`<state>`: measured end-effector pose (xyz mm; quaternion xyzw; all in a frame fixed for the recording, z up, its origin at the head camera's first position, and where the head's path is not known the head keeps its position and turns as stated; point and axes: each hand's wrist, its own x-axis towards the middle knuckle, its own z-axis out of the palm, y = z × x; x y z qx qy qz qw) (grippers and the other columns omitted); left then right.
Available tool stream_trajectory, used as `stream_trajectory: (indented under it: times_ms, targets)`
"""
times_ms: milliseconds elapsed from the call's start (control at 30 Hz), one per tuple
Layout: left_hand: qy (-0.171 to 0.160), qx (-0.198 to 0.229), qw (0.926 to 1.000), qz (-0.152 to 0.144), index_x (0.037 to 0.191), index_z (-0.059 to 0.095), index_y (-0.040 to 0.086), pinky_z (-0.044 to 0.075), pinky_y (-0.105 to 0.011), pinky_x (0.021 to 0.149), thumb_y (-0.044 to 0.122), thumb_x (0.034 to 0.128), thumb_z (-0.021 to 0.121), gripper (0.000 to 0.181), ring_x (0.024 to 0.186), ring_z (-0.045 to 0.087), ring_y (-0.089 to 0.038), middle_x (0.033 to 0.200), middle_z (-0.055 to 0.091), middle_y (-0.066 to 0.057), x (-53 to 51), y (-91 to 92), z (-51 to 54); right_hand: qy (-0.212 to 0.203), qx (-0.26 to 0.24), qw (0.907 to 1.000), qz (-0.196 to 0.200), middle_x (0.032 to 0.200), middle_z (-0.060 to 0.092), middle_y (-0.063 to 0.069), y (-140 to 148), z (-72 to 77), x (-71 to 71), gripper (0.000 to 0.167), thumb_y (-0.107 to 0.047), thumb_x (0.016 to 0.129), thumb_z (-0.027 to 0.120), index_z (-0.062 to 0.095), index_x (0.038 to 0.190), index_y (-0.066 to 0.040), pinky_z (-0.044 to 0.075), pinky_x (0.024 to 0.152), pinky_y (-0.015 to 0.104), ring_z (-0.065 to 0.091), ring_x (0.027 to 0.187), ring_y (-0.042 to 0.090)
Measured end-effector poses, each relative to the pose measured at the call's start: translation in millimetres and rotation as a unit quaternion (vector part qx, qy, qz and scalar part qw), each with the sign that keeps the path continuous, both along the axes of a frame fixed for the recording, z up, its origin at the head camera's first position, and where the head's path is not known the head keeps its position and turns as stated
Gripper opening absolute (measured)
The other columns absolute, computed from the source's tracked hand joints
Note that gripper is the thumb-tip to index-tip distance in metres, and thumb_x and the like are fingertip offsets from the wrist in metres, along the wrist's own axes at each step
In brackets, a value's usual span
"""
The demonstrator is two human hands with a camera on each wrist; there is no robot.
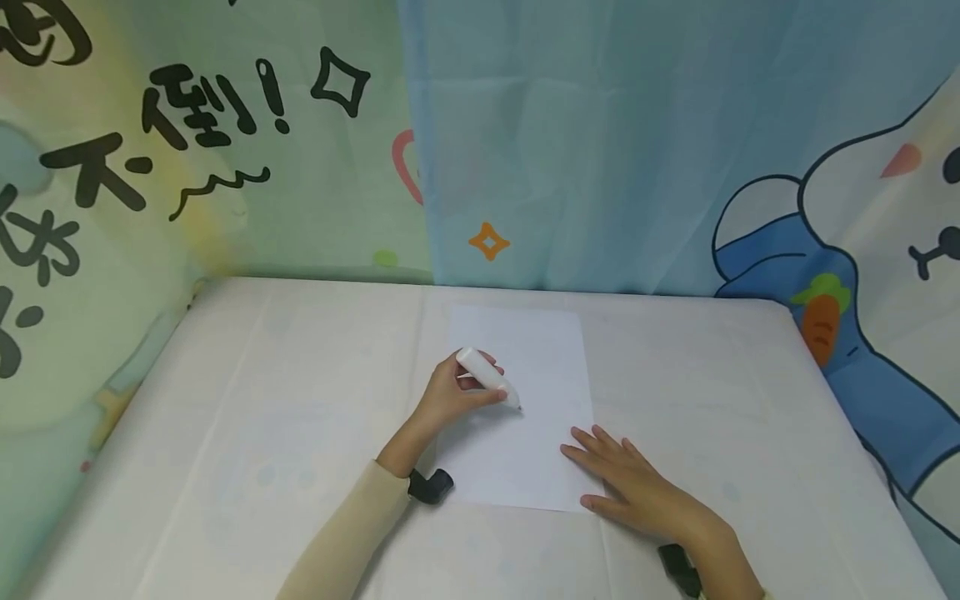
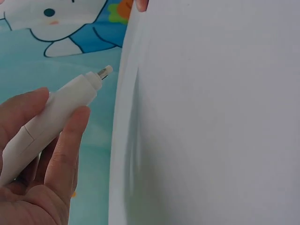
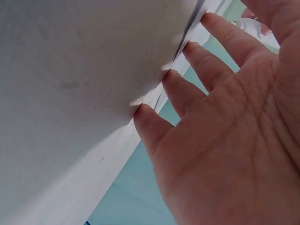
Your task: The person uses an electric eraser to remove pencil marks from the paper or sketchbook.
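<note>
A sheet of white paper (image 1: 536,467) lies on the white-covered table. Over its middle my left hand (image 1: 450,396) grips a thick white electric eraser (image 1: 483,369), tilted with the tip down to the right. In the left wrist view, a pale nub in a metal collar (image 2: 104,72) shows at the end of the eraser. Whether that nub touches the paper is unclear. My right hand (image 1: 633,487) rests with spread fingers on the paper's right edge. Its fingertips (image 3: 169,77) press on the sheet in the right wrist view. No marks on the paper can be made out.
The white tablecloth (image 1: 300,400) spreads out around the paper. Behind the table hangs a printed curtain (image 1: 600,150) with a cartoon animal on the right and dark lettering on the left. Black straps with small cameras (image 1: 431,487) sit at both wrists.
</note>
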<state>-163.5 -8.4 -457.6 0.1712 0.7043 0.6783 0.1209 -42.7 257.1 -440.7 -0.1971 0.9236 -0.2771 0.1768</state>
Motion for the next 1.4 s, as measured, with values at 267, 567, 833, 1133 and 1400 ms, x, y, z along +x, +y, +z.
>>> stream_trajectory:
  times_ms: [267,567,833,1133,1400]
  targets:
    - [0.007,-0.018,0.9998,0.011,0.113,0.054,-0.009,0.058,-0.032,0.083,-0.007,0.0788,0.075,0.041,0.095,0.069,-0.035,0.111,0.066,-0.028,-0.6,-2.4,-2.9,0.007,0.001,1.0000,-0.005,0.156,0.030,0.020,-0.9,0.8,1.1,0.063,-0.037,0.092,0.064,0.045,0.146,-0.009,0.009,0.112,0.070,0.017,0.144,0.047]
    - [0.002,-0.024,0.9997,0.006,0.113,0.054,-0.009,0.058,-0.032,0.084,-0.007,0.0784,0.075,0.040,0.096,0.069,-0.034,0.111,0.066,-0.026,-0.5,-2.6,-6.2,0.006,0.007,0.9999,-0.007,0.156,0.031,0.019,-1.6,-0.6,0.5,0.063,-0.037,0.092,0.065,0.045,0.145,-0.010,0.009,0.111,0.071,0.017,0.144,0.046]
    - [-0.003,-0.025,0.9997,0.006,0.113,0.055,-0.009,0.058,-0.031,0.084,-0.008,0.0779,0.075,0.040,0.096,0.069,-0.034,0.111,0.066,-0.027,-1.1,-0.5,-5.8,0.030,-0.001,0.9995,0.004,0.155,0.034,0.019,1.4,-0.5,2.3,0.061,-0.035,0.093,0.063,0.045,0.145,-0.010,0.012,0.112,0.068,0.021,0.143,0.046]
    - [-0.003,-0.035,0.9994,0.007,0.112,0.056,-0.008,0.058,-0.031,0.084,-0.007,0.0776,0.076,0.040,0.095,0.069,-0.033,0.111,0.066,-0.026,-1.5,1.2,-6.7,0.034,-0.001,0.9994,0.008,0.154,0.034,0.019,1.6,-1.0,2.0,0.060,-0.035,0.093,0.064,0.045,0.145,-0.010,0.013,0.111,0.069,0.021,0.142,0.046]
    - [-0.001,-0.036,0.9993,0.007,0.112,0.056,-0.008,0.058,-0.031,0.084,-0.008,0.0775,0.075,0.040,0.095,0.069,-0.034,0.110,0.067,-0.026,-2.3,2.1,-7.5,0.037,-0.009,0.9992,0.009,0.154,0.034,0.019,2.7,-3.0,2.5,0.060,-0.034,0.094,0.064,0.045,0.145,-0.010,0.012,0.112,0.068,0.021,0.142,0.047]
